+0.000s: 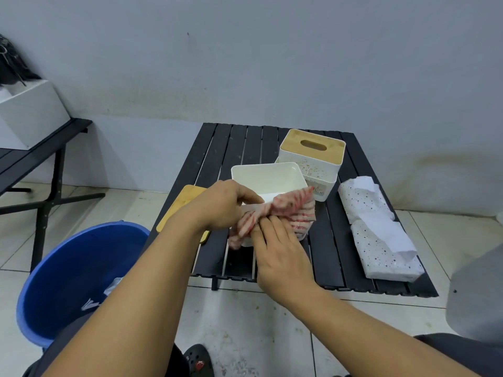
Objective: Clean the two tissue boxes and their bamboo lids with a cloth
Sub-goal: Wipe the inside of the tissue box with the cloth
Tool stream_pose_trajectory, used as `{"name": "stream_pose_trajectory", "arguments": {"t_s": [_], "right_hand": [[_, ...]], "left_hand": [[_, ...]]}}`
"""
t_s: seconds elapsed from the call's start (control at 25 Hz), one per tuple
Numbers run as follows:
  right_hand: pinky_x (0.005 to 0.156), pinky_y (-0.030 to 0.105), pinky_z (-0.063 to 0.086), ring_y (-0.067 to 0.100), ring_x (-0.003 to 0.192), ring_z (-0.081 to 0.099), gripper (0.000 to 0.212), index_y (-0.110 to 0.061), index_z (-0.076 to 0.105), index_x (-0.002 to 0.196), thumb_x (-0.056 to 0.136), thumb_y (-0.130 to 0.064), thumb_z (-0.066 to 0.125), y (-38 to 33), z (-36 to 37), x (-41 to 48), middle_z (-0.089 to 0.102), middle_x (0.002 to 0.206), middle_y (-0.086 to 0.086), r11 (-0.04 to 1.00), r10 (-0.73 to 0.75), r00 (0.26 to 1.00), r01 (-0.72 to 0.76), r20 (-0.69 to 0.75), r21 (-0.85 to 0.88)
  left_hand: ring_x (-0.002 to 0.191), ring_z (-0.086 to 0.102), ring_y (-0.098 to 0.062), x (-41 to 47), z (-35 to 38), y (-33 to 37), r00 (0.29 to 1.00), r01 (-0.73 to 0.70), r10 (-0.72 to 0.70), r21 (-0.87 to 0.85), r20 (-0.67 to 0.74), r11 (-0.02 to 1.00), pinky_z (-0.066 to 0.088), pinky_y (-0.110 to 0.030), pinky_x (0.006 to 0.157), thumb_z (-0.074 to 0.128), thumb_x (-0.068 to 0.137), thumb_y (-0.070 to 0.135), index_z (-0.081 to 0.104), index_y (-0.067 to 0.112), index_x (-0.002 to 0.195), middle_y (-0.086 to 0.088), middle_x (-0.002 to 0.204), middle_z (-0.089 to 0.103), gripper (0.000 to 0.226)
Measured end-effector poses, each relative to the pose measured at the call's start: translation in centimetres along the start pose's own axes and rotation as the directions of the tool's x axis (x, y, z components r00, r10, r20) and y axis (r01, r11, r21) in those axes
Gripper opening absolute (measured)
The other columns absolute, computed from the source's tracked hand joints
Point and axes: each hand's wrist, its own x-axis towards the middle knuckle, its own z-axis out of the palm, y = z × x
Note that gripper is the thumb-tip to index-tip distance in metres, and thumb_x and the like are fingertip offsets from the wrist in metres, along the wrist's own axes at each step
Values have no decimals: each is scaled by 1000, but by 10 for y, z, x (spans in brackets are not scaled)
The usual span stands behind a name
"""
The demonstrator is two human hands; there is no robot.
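An open white tissue box (268, 176) stands lidless on the black slatted table (334, 257). My left hand (223, 204) grips its near rim. My right hand (280, 248) holds a red-and-white striped cloth (288, 210) against the box's near wall, fingers curled into the cloth. The removed bamboo lid (187, 197) lies flat to the left, partly hidden under my left forearm. Behind stands a second white tissue box (318, 170) with gold speckles, its slotted bamboo lid (313, 144) still on top.
Two wrapped tissue packs (378, 229) lie on the table's right side. A blue bucket (73, 273) stands on the tiled floor at left. A black bench (35, 159) with a white box is far left. A grey object (479, 297) sits at the right edge.
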Motion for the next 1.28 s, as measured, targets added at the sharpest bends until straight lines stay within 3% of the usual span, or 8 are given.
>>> {"name": "stream_pose_trajectory", "arguments": {"t_s": [0.08, 0.2, 0.44, 0.52, 0.68, 0.92, 1.12, 1.28], "right_hand": [[90, 47, 51, 33, 97, 55, 34, -3, 64, 110, 78, -10, 56, -1, -7, 11, 59, 104, 13, 1000, 15, 998, -14, 56, -18], [85, 39, 50, 31, 98, 59, 41, -8, 62, 109, 71, -16, 72, -8, -31, 32, 62, 104, 10, 996, 63, 939, -37, 339, -84], [74, 35, 50, 27, 89, 57, 31, -14, 59, 120, 89, -14, 59, -13, -53, 87, 66, 110, 7, 993, 68, 681, 27, 729, -117], [79, 35, 50, 26, 92, 57, 28, -12, 60, 117, 89, -12, 59, -11, -50, 94, 64, 109, 8, 995, 43, 641, 43, 767, -91], [79, 34, 50, 27, 89, 57, 8, -12, 60, 98, 91, -9, 57, -7, -56, 101, 54, 85, 3, 997, 0, 650, 55, 760, -47], [81, 33, 52, 24, 93, 59, 24, -16, 58, 106, 86, -2, 59, 12, -44, 76, 59, 94, -1, 966, 25, 790, -176, 612, 188], [58, 15, 41, 0, 62, 58, 21, -12, 71, 87, 86, 10, 68, 44, -62, 64, 67, 68, -14, 633, 103, 882, -415, 460, 654], [52, 28, 52, 21, 71, 67, 34, -10, 67, 83, 90, 18, 50, 67, -76, 47, 72, 76, 8, 27, 389, 816, -475, 428, 880]], "left_hand": [[102, 59, -9, 2, -1, -1, 1000, 12, -12, 2, 7, 1000, 38, -1, 56, 49, 99, 5, 74, 31, 124, 11, 125, 71, 44], [122, 60, -8, 7, 0, -2, 999, 30, -30, -13, 17, 999, 36, 4, 65, 46, 94, -3, 72, 30, 130, 12, 133, 69, 55], [103, 58, -5, 10, 1, -3, 1000, 8, -8, 8, -5, 1000, 36, 5, 59, 52, 98, 3, 75, 30, 126, 10, 124, 73, 45], [108, 64, -10, 10, 3, -8, 1000, -7, 7, -53, 8, 999, 43, -6, 77, 57, 100, 9, 76, 29, 123, 8, 123, 75, 36], [108, 68, -16, 12, 6, -12, 1000, -13, 14, -98, 15, 995, 55, -32, 95, 58, 101, 10, 78, 31, 119, 5, 113, 78, 34], [103, 68, -15, 15, 10, -11, 999, 21, -23, -81, -26, 996, 55, -26, 89, 48, 91, -9, 78, 27, 120, 1, 114, 77, 55], [92, 67, -19, 16, 11, -4, 998, -46, 48, -55, 33, 997, 58, -37, 84, 57, 91, 1, 80, 33, 112, 5, 100, 79, 45], [85, 65, -23, 23, 17, -2, 996, -76, 78, -28, 48, 997, 54, -37, 72, 55, 96, 4, 79, 28, 109, 2, 98, 78, 37]]}}
